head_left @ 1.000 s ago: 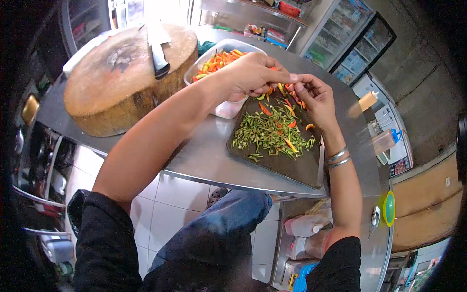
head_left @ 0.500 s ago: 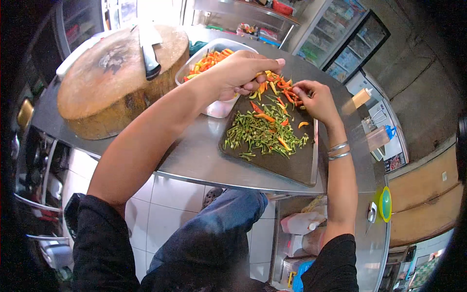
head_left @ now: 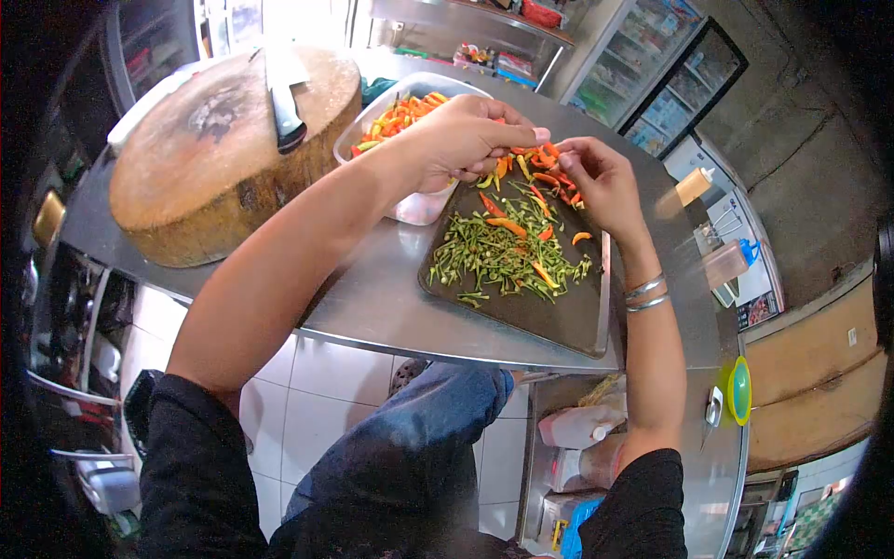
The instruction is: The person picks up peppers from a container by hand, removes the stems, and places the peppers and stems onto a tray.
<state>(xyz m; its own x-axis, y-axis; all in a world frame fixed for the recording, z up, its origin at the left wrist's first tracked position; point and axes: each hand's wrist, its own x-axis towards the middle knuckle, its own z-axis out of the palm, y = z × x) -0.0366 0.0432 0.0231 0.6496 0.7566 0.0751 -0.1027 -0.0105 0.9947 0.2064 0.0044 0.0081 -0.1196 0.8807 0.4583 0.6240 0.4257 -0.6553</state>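
Note:
A dark tray (head_left: 559, 321) holds a heap of green chili stems (head_left: 494, 252), with red and orange chilies at its far end. My left hand (head_left: 470, 144) is closed over the tray's far left side, its thumb and fingertips at an orange-red chili (head_left: 551, 149). Close beside it, my right hand (head_left: 603, 182) pinches the same chili from the right; two metal bangles circle that wrist. Left of the tray, partly hidden by my left forearm, a clear plastic container (head_left: 416, 210) holds orange, red and yellow chilies (head_left: 400, 116).
A thick round wooden chopping block (head_left: 223, 140) stands at the left, with a knife (head_left: 285, 112) on it. Squeeze bottles (head_left: 694, 186) are at the right. A green and yellow bowl (head_left: 738, 391) sits at the lower right. The metal table's front edge (head_left: 447, 352) faces my legs.
My right hand has lifted slightly from the chilies on the tray and come up to my left hand. An orange-red chili now shows between their fingertips.

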